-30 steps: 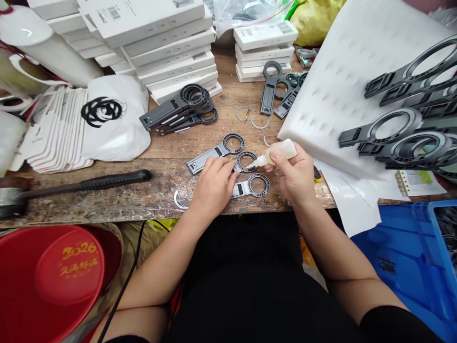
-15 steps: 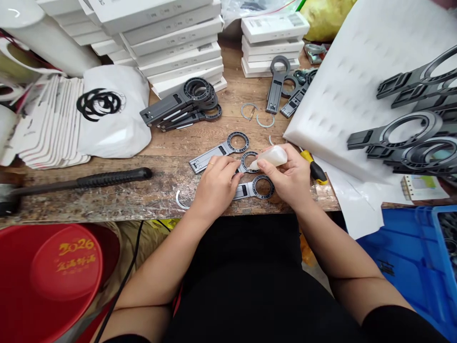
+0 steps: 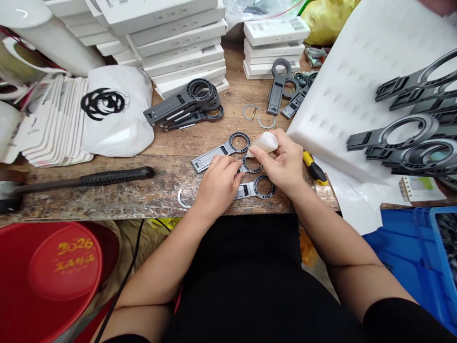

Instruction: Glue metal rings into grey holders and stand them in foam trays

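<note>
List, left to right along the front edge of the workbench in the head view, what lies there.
Black-handled hammer → loose metal half-ring → left hand resting on the grey ring brackets → right hand holding the small white squeeze bottle → yellow-handled tool → white foam sheet.

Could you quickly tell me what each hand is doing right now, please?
Left hand: fingers curled down, pressing on the middle grey ring bracket on the bench.
Right hand: closed around a small white squeeze bottle, above that bracket.
</note>
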`<action>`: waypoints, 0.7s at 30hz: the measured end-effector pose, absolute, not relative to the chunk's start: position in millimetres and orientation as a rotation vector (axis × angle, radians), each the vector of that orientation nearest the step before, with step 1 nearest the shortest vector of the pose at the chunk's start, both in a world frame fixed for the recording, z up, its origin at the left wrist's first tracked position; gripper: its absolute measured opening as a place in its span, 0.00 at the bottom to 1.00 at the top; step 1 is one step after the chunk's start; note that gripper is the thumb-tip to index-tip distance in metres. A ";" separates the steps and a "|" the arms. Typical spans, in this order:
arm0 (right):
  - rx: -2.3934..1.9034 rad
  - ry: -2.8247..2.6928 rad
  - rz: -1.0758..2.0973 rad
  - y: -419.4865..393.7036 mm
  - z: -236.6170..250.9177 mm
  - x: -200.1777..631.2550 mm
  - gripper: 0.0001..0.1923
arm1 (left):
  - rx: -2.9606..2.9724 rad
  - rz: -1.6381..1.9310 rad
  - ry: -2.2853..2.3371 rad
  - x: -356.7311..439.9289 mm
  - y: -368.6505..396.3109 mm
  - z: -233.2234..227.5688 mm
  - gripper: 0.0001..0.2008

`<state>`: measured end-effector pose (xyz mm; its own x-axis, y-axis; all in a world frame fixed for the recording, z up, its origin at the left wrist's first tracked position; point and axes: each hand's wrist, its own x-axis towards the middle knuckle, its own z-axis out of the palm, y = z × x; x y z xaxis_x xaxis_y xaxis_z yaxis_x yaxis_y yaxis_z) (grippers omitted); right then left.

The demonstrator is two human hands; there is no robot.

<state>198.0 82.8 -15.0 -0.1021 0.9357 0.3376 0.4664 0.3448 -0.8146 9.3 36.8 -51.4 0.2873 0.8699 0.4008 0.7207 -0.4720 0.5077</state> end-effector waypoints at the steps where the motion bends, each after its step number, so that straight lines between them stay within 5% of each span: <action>1: -1.258 -1.720 0.654 85.4 -14.2 198.6 0.21 | 2.328 0.950 1.471 9.4 36.8 -51.4 0.10; 21: -1.294 -1.748 0.592 68.7 -4.5 234.9 0.15 | 2.310 0.973 1.490 11.0 37.5 -51.8 0.09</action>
